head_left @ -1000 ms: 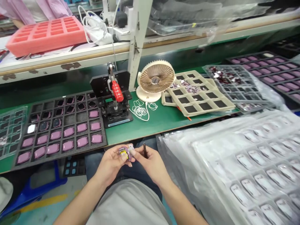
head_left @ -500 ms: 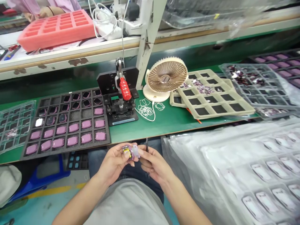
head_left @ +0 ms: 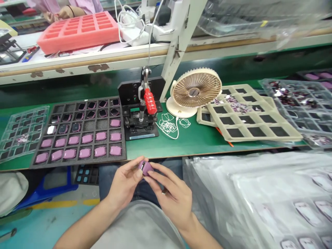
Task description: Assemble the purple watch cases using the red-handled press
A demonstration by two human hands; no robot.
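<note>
Both my hands meet over my lap, just below the green bench edge. My left hand [head_left: 125, 184] pinches a small purple watch-shaped case [head_left: 145, 167] between thumb and fingers. My right hand [head_left: 173, 197] presses its fingertips on the same case from the right, and a thin dark tool [head_left: 164, 190] lies tucked under its fingers. Directly ahead on the bench stands a black hand press with a red handle [head_left: 149, 101]. To its left lies a black foam tray [head_left: 83, 133] with several purple cases in its pockets.
A beige desk fan [head_left: 195, 90] and tangled white wire loops [head_left: 168, 126] sit right of the press. Beige trays [head_left: 249, 116], clear blister trays [head_left: 20, 131] and bagged part sheets [head_left: 259, 193] surround me. A pink foam tray [head_left: 77, 30] lies on the shelf; another person's hands are behind it.
The purple case has turned over, so its yellow inside no longer shows. My right hand has closed onto it, and the dark tool has dropped flat under my fingers. The view shifted left.
</note>
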